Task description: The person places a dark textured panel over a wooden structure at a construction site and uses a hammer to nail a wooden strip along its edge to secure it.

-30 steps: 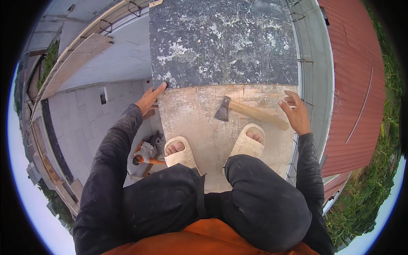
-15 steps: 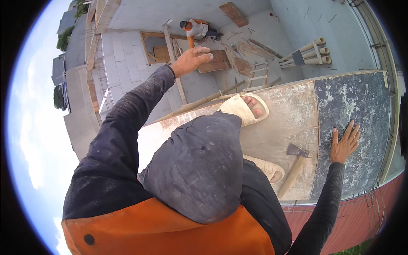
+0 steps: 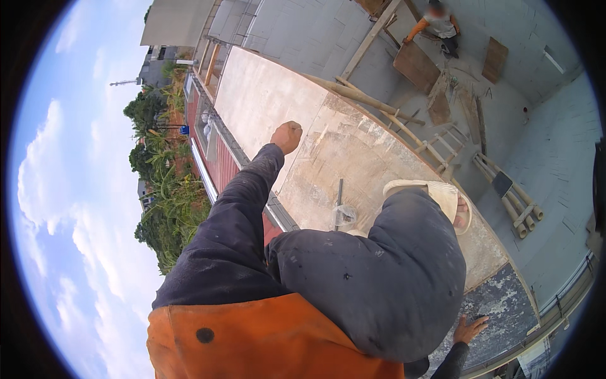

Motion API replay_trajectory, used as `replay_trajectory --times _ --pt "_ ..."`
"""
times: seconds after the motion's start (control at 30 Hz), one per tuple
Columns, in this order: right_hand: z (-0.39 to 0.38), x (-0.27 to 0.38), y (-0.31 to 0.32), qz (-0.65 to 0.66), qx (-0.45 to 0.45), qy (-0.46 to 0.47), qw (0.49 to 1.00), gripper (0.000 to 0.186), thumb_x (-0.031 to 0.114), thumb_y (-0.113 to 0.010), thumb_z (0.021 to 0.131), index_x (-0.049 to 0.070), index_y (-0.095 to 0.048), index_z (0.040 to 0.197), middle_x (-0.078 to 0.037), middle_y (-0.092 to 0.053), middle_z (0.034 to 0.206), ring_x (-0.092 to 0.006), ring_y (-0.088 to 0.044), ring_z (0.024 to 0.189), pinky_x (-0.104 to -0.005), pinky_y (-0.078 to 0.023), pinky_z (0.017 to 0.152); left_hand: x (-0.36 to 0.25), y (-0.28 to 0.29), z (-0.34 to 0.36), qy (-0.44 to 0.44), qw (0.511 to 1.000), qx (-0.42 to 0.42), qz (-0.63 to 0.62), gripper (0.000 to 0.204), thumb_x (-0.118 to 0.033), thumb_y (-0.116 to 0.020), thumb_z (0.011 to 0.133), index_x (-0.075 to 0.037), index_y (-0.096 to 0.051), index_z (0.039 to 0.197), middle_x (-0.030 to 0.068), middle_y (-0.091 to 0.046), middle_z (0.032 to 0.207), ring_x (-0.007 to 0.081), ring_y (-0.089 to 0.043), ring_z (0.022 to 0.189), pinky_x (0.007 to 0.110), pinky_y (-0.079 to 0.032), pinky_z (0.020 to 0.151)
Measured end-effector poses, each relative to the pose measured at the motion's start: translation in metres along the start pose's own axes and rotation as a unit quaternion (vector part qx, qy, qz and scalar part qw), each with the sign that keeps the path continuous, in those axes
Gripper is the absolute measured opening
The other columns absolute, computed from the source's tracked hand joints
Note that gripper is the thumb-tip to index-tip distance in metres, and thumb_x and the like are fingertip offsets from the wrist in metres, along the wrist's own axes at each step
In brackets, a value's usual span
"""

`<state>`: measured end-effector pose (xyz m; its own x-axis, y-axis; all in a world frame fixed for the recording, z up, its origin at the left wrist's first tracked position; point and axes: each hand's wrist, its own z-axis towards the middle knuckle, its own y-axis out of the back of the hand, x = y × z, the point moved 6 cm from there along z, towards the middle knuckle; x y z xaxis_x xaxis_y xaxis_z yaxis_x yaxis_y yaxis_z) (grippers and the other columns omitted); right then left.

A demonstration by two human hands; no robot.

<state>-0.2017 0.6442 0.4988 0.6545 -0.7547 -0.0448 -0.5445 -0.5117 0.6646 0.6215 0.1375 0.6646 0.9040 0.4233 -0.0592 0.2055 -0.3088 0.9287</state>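
My left hand [image 3: 287, 137] is over the pale plywood panel [image 3: 268, 88], close to a seam between boards. Its fingers are curled in and no held thing shows; contact with the board cannot be told. Down at the lower right, my right hand [image 3: 470, 330] rests on the dark, paint-worn panel [image 3: 499, 309] with its fingers spread. Between my arm and raised knee, a thin grey metal bar [image 3: 339, 196] lies on the worn board beside a small clear plastic bag [image 3: 345, 215]. One foot in a cream sandal [image 3: 445, 199] stands near the inner board edge.
Past the inner edge the deck drops to a lower floor, where another person [image 3: 439, 28] holds a brown board [image 3: 416, 66]. A wooden ladder [image 3: 445, 148] and bundled bamboo poles [image 3: 508, 196] are below. A red metal roof [image 3: 228, 158] lies beyond the outer edge.
My view has swung left along the deck. My left hand has come down from the air over the drop to the boards and closed. My right hand stays on the dark panel; the hammer is out of sight.
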Motion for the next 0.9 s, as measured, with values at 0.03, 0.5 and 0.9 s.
replay_trajectory --times 0.03,0.5,0.9 --pt "0.002 -0.005 0.006 0.004 0.034 -0.001 0.999 0.105 0.042 -0.065 0.102 0.015 0.012 0.169 -0.034 0.008 0.171 -0.0514 0.001 0.159 -0.0571 -0.018 0.128 0.029 -0.012 -0.017 0.034 0.999 0.006 0.011 0.036 -0.033 -0.058 0.096 -0.007 -0.076 0.113 0.0217 -0.076 0.115 0.0394 -0.071 0.112 0.046 -0.054 0.102" --pt "0.07 -0.058 0.015 0.039 0.182 -0.043 0.982 0.122 0.038 -0.076 0.094 0.011 0.019 0.166 -0.037 0.019 0.168 -0.0526 0.013 0.158 -0.0528 -0.018 0.128 0.05 -0.211 -0.22 0.083 0.946 0.29 -0.115 0.084 -0.048 -0.078 0.082 -0.005 -0.05 0.149 0.0253 -0.068 0.132 0.0395 -0.065 0.124 0.044 -0.051 0.106" --pt "0.023 0.01 0.02 0.184 0.116 -0.031 0.975 0.126 0.039 -0.08 0.09 0.009 0.014 0.167 -0.038 0.02 0.167 -0.0527 0.011 0.158 -0.0507 -0.023 0.127 -0.069 -0.229 -0.206 -0.174 0.907 0.372 -0.093 0.068 -0.052 -0.07 0.092 -0.006 -0.059 0.141 0.0209 -0.07 0.13 0.0358 -0.068 0.121 0.043 -0.052 0.104"
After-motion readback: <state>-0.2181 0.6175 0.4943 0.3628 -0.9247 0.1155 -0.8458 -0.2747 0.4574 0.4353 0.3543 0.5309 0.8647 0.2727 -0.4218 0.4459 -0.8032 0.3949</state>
